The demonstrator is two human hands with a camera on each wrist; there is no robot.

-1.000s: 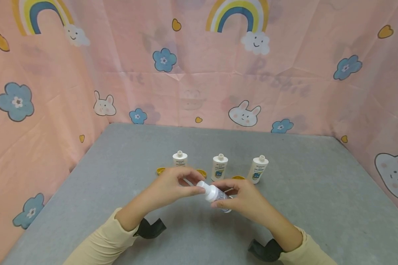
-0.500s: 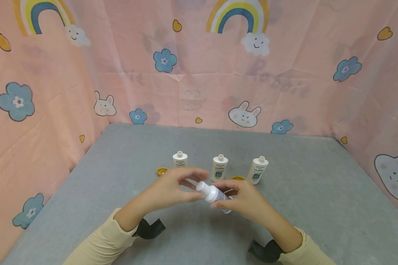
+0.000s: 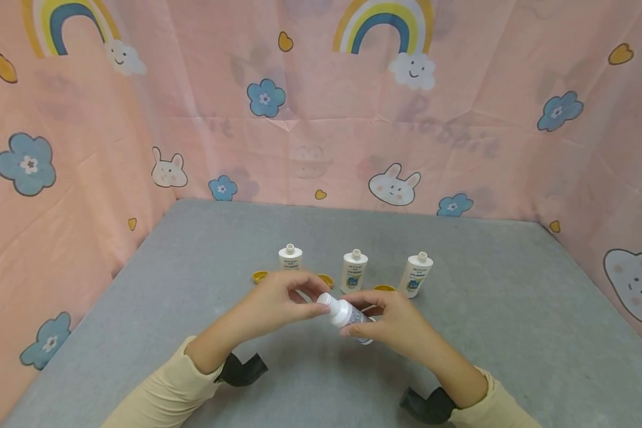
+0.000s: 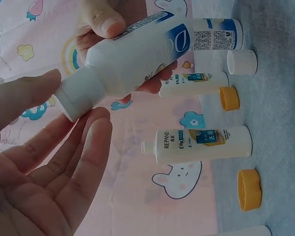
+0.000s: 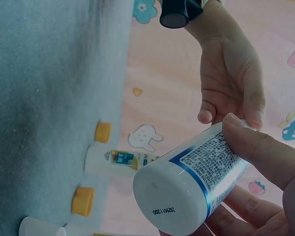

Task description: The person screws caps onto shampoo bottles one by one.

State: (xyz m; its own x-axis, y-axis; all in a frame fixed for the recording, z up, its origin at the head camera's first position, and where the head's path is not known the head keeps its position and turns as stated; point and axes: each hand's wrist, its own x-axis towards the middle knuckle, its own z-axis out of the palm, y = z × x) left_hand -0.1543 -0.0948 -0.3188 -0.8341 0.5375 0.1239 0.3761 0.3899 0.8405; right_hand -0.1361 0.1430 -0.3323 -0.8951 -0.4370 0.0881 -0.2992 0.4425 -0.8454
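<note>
Tilted above the table, a white bottle with a blue-banded label has its white cap toward my left hand. The left thumb and fingertips pinch that cap from both sides. My right hand grips the bottle body, thumb on the printed label and fingers underneath. The bottle's flat base faces the right wrist camera. Behind the hands stand three white bottles with uncapped necks: a left one, a middle one and a right one.
Yellow caps lie among the standing bottles, including a left cap and a right cap. A loose white cap sits near part of another blue-labelled bottle. A pink printed curtain encloses the grey table.
Half a second ago the left fingers were spread off the white cap; now they are back on it, as they were one second ago. The right hand and bottle stay nearly still.
</note>
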